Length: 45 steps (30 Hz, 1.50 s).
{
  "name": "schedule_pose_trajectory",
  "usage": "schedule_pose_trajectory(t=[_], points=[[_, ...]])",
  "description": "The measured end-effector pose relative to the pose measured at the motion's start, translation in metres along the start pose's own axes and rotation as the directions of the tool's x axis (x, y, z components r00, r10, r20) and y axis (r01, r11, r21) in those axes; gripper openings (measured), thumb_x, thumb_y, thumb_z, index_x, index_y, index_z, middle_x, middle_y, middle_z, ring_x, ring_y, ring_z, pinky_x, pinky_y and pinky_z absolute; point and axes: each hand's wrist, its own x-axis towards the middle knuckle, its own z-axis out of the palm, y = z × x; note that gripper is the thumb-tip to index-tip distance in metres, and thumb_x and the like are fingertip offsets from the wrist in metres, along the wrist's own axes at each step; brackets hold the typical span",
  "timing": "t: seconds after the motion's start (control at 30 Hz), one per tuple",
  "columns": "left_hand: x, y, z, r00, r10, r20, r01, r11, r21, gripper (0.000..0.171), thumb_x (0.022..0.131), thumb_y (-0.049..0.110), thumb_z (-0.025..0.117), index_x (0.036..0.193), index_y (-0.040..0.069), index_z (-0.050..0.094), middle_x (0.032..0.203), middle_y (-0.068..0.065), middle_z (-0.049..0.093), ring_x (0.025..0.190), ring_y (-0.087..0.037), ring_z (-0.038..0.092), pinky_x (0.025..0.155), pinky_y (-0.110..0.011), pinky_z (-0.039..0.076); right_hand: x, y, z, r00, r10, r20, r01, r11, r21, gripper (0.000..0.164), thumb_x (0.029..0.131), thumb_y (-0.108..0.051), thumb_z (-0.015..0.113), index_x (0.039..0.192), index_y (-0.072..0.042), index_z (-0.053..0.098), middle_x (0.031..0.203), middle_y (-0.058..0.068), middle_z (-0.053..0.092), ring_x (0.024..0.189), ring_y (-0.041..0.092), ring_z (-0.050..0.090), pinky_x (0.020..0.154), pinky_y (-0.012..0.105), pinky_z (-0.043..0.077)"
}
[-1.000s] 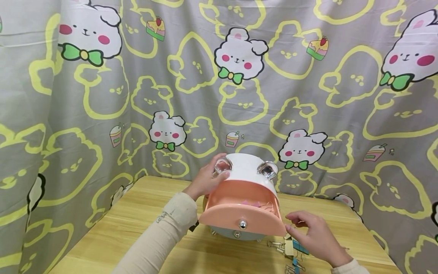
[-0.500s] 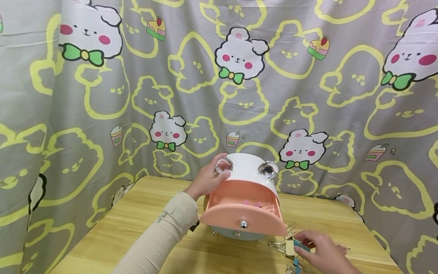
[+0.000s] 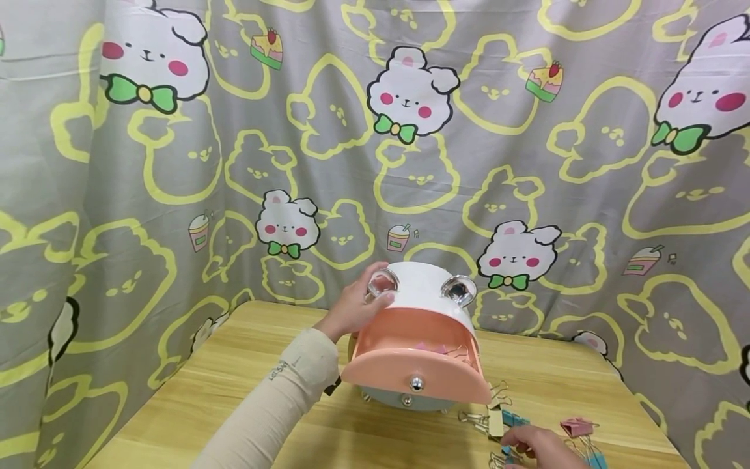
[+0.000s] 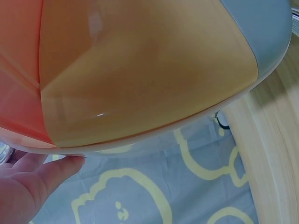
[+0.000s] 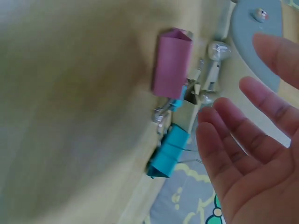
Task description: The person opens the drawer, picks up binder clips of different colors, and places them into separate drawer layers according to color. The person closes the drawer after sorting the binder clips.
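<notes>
A rounded drawer box [image 3: 424,283] with a white top and silver ears stands on the table, its orange drawer [image 3: 404,376] pulled out. Pink binder clips [image 3: 430,348] lie in that drawer. My left hand [image 3: 359,306] grips the box's top at the left ear, thumb in front; the left wrist view has this hand [image 4: 28,186] at the box's edge. Low on the right, my right hand [image 3: 538,448] hovers by the loose clips, its fingers relaxed and apart in the right wrist view. Around it lie a yellow binder clip [image 3: 495,423], a blue one [image 3: 515,418] and a pink one [image 3: 577,426].
Another blue binder clip [image 3: 596,460] lies near the table's front right. Below the orange drawer is a grey-blue drawer [image 3: 407,400] with a silver knob. A patterned curtain [image 3: 346,163] hangs behind the wooden table [image 3: 234,365].
My right hand has moved down from beside the drawer to the clips, then further toward the front. The pink and blue clips on the right have come into view. My left hand stays put.
</notes>
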Motion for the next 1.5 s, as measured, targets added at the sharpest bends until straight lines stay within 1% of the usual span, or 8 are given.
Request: schedule_pose_trajectory(t=[0.2,0.43,0.53,0.7,1.13,1.27,1.4,1.5], points=[[0.001,0.0,0.0,1.0,0.006,-0.008,-0.006,1.0,0.011,0.061,0.093,0.043,0.06,0.146,0.036,0.032,0.134,-0.013,0.053,0.115,-0.036,0.054,0.095,-0.058,0.042,0.009,0.059,0.015,0.999,-0.016,0.044,0.015,1.0,0.021,0.022,0.09,-0.027,0.07,0.111,-0.019,0.068,0.098,-0.013,0.063,0.082,0.0,0.058,0.063,0.027,0.05],[0.001,0.0,0.0,1.0,0.009,-0.011,-0.009,1.0,0.006,0.06,0.093,0.043,0.06,0.146,0.036,0.033,0.134,-0.014,0.053,0.115,-0.036,0.054,0.094,-0.058,0.042,0.001,0.016,0.014,0.998,0.008,0.065,-0.012,0.998,0.061,0.014,0.091,-0.025,0.069,0.104,-0.021,0.069,0.088,-0.017,0.062,0.075,0.0,0.056,0.061,0.026,0.046],[0.0,0.001,-0.001,1.0,0.012,-0.009,-0.012,1.0,0.001,0.06,0.093,0.042,0.06,0.146,0.035,0.033,0.134,-0.014,0.053,0.115,-0.036,0.054,0.094,-0.058,0.042,0.001,0.021,0.015,0.997,0.016,0.072,-0.02,0.999,0.048,0.015,0.091,-0.027,0.07,0.105,-0.021,0.069,0.091,-0.017,0.063,0.078,-0.001,0.058,0.063,0.026,0.048],[-0.001,0.002,-0.001,1.0,0.015,-0.013,-0.015,1.0,0.004,0.06,0.093,0.043,0.06,0.146,0.036,0.033,0.133,-0.014,0.054,0.115,-0.036,0.054,0.094,-0.058,0.042,-0.001,0.004,0.01,0.997,-0.009,0.078,0.008,1.0,0.021,0.018,0.092,-0.025,0.068,0.105,-0.013,0.069,0.089,-0.012,0.063,0.076,0.002,0.059,0.062,0.028,0.048],[0.001,-0.002,0.001,1.0,0.02,-0.017,-0.02,1.0,0.016,0.06,0.093,0.042,0.06,0.146,0.036,0.033,0.128,-0.013,0.057,0.11,-0.032,0.057,0.091,-0.055,0.044,0.007,0.064,0.022,0.996,0.033,0.088,-0.038,0.997,0.061,0.019,0.091,-0.028,0.069,0.108,-0.022,0.07,0.091,-0.015,0.064,0.077,0.002,0.06,0.063,0.027,0.049],[0.001,-0.003,0.001,1.0,0.008,-0.02,-0.008,1.0,0.018,0.06,0.093,0.042,0.06,0.146,0.037,0.033,0.128,-0.013,0.057,0.11,-0.032,0.057,0.092,-0.055,0.044,0.003,0.05,0.018,0.997,-0.03,0.069,0.022,0.993,0.114,0.018,0.093,-0.021,0.066,0.111,-0.018,0.069,0.092,-0.014,0.065,0.078,0.003,0.061,0.063,0.026,0.05],[0.001,-0.002,0.001,1.0,-0.001,-0.018,0.001,1.0,0.024,0.06,0.093,0.042,0.06,0.146,0.037,0.033,0.13,-0.013,0.056,0.111,-0.033,0.057,0.093,-0.055,0.044,-0.003,0.01,0.01,0.997,-0.066,0.038,0.062,0.992,0.113,0.019,0.092,-0.014,0.068,0.109,-0.007,0.068,0.091,-0.012,0.065,0.077,0.003,0.061,0.062,0.027,0.051],[0.0,-0.002,0.001,1.0,0.0,-0.013,0.0,1.0,0.023,0.06,0.093,0.043,0.06,0.146,0.037,0.032,0.131,-0.014,0.055,0.112,-0.034,0.057,0.092,-0.056,0.044,-0.007,-0.023,0.003,1.0,-0.023,0.019,0.02,0.993,0.119,0.026,0.089,-0.013,0.07,0.107,0.004,0.065,0.088,-0.006,0.065,0.076,0.004,0.06,0.063,0.027,0.052]])
